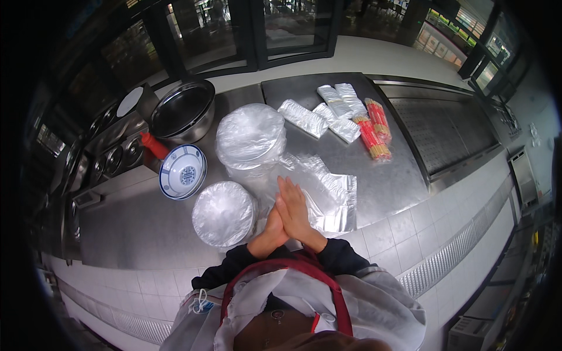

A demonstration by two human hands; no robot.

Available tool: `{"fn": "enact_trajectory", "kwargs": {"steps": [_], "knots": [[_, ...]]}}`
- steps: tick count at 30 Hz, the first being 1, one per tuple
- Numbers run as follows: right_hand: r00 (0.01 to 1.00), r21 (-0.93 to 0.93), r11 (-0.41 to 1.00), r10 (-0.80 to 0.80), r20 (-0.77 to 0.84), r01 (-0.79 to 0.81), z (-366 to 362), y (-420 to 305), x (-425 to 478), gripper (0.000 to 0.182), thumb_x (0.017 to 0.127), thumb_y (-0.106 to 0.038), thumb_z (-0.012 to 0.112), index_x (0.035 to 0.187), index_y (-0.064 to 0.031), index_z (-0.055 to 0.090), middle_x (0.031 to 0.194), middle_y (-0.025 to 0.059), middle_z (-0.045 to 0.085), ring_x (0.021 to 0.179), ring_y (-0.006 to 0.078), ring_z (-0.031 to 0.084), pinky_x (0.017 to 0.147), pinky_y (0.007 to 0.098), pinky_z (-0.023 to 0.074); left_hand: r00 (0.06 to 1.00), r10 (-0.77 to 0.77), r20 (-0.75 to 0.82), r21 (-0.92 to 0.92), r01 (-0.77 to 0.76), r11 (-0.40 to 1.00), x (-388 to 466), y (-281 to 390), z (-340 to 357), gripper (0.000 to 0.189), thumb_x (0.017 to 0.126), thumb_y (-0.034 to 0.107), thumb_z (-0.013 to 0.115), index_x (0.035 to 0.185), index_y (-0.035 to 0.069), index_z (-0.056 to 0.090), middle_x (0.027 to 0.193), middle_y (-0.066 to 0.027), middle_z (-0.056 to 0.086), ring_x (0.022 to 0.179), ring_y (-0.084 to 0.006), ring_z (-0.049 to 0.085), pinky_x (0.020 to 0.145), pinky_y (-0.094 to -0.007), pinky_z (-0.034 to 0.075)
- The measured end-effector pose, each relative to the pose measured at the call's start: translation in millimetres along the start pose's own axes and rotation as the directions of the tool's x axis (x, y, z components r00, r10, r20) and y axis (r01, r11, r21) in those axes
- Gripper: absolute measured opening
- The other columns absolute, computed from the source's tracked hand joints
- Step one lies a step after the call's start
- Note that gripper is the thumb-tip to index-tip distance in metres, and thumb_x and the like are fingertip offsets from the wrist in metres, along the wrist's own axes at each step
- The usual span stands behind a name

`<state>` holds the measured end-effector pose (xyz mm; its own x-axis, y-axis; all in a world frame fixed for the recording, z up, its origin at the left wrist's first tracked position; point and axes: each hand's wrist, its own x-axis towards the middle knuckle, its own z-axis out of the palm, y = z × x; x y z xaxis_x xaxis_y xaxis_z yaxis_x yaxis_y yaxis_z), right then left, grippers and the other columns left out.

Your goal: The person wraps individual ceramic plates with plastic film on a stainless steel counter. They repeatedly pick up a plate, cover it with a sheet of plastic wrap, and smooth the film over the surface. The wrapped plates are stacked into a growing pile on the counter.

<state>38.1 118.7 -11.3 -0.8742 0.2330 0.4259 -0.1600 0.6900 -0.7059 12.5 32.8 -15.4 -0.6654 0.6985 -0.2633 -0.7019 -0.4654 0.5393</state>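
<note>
My left hand [273, 226] and my right hand [295, 208] are pressed palm to palm above the near edge of the steel counter [131, 228]. Whether thin plastic is pinched between the palms cannot be made out. Beneath and to the right of them lie flat clear plastic bags [336, 206], crumpled at the far side. Left of my hands stands a round stack [225, 214] covered in clear plastic film. Behind it is a larger round stack [250, 134], also wrapped in film; the contents of both are blurred by the plastic.
Folded plastic bag bundles [303, 118] lie farther back, beside packs of chopsticks [373, 142] in red wrappers. A blue-and-white bowl [182, 173], a red squeeze bottle [154, 145] and a steel basin [204, 118] stand at left. A recessed steel grate [443, 127] lies at right.
</note>
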Motion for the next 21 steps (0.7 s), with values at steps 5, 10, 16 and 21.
{"fn": "enact_trajectory", "kwargs": {"steps": [5,10,16,21], "knots": [[0.957,0.086,0.966,0.254,-0.141,-0.243,0,39,16,0.055,0.1,-0.031,0.034,0.146,-0.0015,0.031,0.147,0.0183,0.038,0.141,0.0354,0.027,0.114,0.052,0.0124,0.964,-0.041,0.262,0.004,0.042,0.999,-12,-2,11,0.069,0.099,0.057,0.029,0.149,0.011,0.024,0.152,-0.0067,0.031,0.14,-0.0219,0.03,0.113,-0.0398,0.028],[0.988,-0.056,0.998,-0.02,0.156,0.029,6,-1,-8,0.056,0.099,-0.03,0.036,0.145,0.0004,0.031,0.147,0.0184,0.037,0.141,0.0351,0.025,0.114,0.0521,0.0091,0.999,-0.035,0.021,-0.096,0.037,0.995,-15,4,-8,0.062,0.101,0.049,0.033,0.148,0.009,0.026,0.15,-0.0063,0.033,0.137,-0.02,0.034,0.112,-0.0366,0.03],[0.997,0.111,0.994,0.008,0.074,-0.016,-17,7,17,0.056,0.101,-0.032,0.029,0.146,0.0006,0.028,0.145,0.0193,0.04,0.138,0.0358,0.032,0.114,0.0505,0.0121,0.995,-0.067,-0.076,0.24,0.083,0.967,-12,3,-20,0.03,0.098,0.022,0.053,0.118,0.002,0.059,0.116,-0.0062,0.063,0.108,-0.016,0.059,0.096,-0.032,0.046],[0.992,0.22,0.975,-0.047,0.12,0.02,-19,20,13,0.058,0.101,-0.037,0.028,0.146,-0.0001,0.028,0.145,0.0194,0.04,0.137,0.0345,0.033,0.114,0.0485,0.0152,0.985,0.072,-0.154,0.311,-0.021,0.95,-9,4,-32,0.015,0.094,0.017,0.059,0.099,0.004,0.066,0.096,-0.0035,0.067,0.091,-0.0124,0.063,0.087,-0.0275,0.049]]}}
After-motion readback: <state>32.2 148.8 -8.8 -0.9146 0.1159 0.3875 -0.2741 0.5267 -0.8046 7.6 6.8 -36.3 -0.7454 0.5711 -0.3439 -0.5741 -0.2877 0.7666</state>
